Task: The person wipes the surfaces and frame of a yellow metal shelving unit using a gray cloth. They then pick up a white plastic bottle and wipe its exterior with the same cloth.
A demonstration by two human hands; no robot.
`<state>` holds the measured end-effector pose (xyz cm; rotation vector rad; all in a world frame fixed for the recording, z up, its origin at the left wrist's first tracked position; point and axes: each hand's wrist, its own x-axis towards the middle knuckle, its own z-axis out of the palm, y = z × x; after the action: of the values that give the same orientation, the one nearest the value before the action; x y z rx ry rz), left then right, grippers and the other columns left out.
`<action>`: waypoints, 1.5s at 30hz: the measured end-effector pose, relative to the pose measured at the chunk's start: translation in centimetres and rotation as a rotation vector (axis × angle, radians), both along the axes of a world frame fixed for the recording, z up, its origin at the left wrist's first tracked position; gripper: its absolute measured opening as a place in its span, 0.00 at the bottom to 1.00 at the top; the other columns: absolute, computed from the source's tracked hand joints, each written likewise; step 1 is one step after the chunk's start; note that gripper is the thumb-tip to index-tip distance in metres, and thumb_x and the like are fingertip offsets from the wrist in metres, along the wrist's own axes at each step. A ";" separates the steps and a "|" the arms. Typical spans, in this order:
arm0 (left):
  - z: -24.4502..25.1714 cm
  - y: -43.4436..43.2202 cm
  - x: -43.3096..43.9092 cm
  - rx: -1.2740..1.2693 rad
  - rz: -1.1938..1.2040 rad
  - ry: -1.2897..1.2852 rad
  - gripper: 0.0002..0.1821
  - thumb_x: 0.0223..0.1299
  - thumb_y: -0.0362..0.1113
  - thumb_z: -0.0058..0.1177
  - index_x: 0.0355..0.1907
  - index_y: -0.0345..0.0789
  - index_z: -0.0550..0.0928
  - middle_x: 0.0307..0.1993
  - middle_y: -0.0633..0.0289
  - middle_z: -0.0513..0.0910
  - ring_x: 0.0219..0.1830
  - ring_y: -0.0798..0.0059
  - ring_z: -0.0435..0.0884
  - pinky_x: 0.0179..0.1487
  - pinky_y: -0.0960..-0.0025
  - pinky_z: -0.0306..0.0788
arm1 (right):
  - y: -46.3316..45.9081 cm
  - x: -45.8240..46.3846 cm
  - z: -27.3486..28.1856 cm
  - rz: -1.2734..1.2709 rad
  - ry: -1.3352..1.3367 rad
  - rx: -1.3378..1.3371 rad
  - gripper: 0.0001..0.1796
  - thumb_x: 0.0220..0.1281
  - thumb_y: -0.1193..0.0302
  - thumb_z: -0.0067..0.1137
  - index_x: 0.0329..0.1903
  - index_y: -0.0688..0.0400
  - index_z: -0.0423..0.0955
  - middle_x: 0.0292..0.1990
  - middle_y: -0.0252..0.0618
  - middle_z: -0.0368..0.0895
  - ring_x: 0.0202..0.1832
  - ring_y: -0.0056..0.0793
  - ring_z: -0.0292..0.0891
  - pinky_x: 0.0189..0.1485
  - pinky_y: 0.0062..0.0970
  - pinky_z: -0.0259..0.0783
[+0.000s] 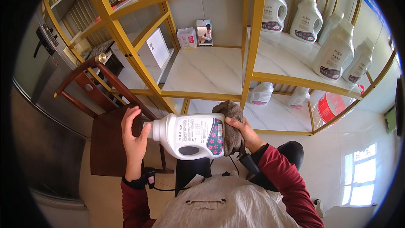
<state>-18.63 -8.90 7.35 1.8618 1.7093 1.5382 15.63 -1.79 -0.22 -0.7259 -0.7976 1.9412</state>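
Note:
A white plastic detergent bottle (pixel 190 136) lies sideways in the air before me, its cap (pixel 155 130) to the left and its printed label facing up. My left hand (pixel 134 136) is at the cap end with fingers spread; its thumb overlaps the cap, and whether it bears any weight is not plain. A grey-brown cloth (pixel 233 129) covers the base of the bottle. Through it my right hand (pixel 248 134) presses on that end, thumb on top of the cloth and other fingers mostly hidden.
Gold-framed shelves (pixel 202 76) stand ahead, holding a propped phone (pixel 204 33) and a small box (pixel 186 38). Several similar bottles (pixel 335 50) occupy the right shelves. At left, a dark wooden chair (pixel 110 145) stands near a door (pixel 41 60).

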 end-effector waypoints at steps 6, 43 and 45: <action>-0.5 1.9 1.9 -0.283 -0.030 0.120 0.15 0.73 0.43 0.55 0.45 0.31 0.83 0.40 0.54 0.86 0.42 0.66 0.84 0.48 0.66 0.76 | 0.5 -0.2 1.2 -0.020 0.003 0.039 0.26 0.68 0.67 0.63 0.64 0.64 0.71 0.51 0.42 0.84 0.49 0.31 0.83 0.55 0.33 0.80; -2.9 -4.0 2.8 -0.741 -0.505 -0.003 0.43 0.50 0.43 0.77 0.69 0.37 0.73 0.65 0.58 0.78 0.65 0.67 0.77 0.64 0.63 0.72 | -8.0 -8.7 5.8 0.044 -0.822 1.613 0.46 0.43 0.61 0.74 0.69 0.52 0.69 0.73 0.42 0.65 0.72 0.44 0.63 0.69 0.45 0.60; -2.8 -4.4 2.8 -0.788 -0.505 -0.018 0.43 0.51 0.42 0.76 0.70 0.36 0.71 0.66 0.59 0.76 0.66 0.69 0.75 0.64 0.63 0.72 | -7.5 -9.1 5.9 0.023 -0.847 1.623 0.43 0.43 0.61 0.74 0.67 0.53 0.71 0.71 0.42 0.68 0.71 0.44 0.65 0.69 0.44 0.60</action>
<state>-15.84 -13.28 4.55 1.6316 1.3763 0.5613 6.56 -9.32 5.68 -0.3888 -2.3622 0.3841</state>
